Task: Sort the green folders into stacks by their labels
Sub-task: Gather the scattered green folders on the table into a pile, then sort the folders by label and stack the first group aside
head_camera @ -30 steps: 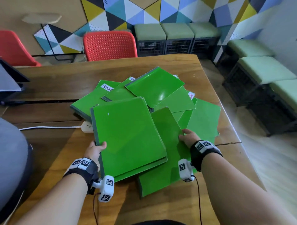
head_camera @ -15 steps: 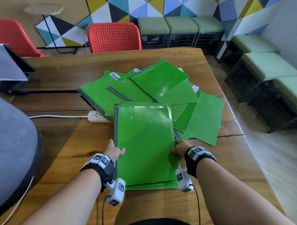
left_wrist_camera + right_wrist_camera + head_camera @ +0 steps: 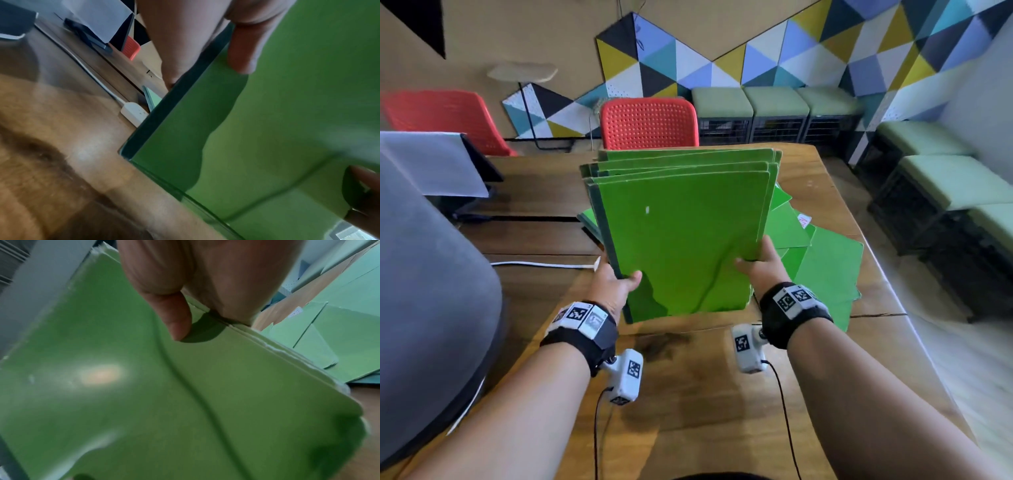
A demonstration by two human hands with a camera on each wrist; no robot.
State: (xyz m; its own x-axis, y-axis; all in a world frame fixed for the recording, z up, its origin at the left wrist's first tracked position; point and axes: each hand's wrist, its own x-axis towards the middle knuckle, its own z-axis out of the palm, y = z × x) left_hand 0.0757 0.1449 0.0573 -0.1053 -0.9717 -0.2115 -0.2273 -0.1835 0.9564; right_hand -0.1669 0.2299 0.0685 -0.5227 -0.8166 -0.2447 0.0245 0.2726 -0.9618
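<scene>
A bundle of several green folders (image 3: 681, 240) stands tilted upright, its bottom edge near the wooden table (image 3: 705, 394). My left hand (image 3: 616, 284) grips its dark spine edge, thumb on the front cover (image 3: 267, 129). My right hand (image 3: 760, 263) grips the open right edge, thumb pressed on the cover (image 3: 144, 386). Behind it, more green folders (image 3: 828, 263) lie spread flat on the table, one with a white label (image 3: 804, 220). The labels on the held folders are hidden.
A white power strip (image 3: 133, 112) with its cable (image 3: 541, 264) lies on the table left of the folders. A grey chair back (image 3: 431, 291) is close on my left. A red chair (image 3: 649, 125) stands beyond the table; green stools (image 3: 941, 185) line the right wall.
The bundle lay flat on the table between my hands; both hands have now lifted and tilted it upright on its bottom edge. The head view has risen.
</scene>
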